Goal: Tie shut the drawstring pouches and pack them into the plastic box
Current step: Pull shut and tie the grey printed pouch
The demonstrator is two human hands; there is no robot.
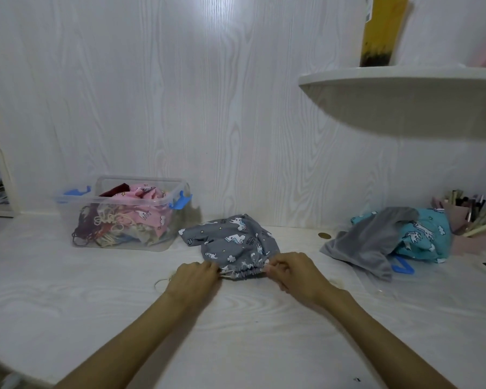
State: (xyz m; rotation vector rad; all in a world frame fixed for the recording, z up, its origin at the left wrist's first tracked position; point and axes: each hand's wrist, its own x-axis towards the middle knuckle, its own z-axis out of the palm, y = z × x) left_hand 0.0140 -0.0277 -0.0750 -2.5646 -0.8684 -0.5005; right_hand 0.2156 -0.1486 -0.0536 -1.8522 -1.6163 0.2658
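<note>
both hands at the mouth of the grey unicorn pouch

the grey pouch [232, 240] lies on the white table [68, 290], its gathered mouth turned toward the person. the left hand [192, 279] pinches the left end of the gathered hem, fingers curled, with a loop of cord [160, 282] showing just beside it. the right hand [292, 272] pinches the right end the same way. the clear plastic box [129, 214] stands behind and to the left, open, already holding pouches. a teal pouch [424, 237] and a plain grey cloth [368, 245] lie to the right
</note>
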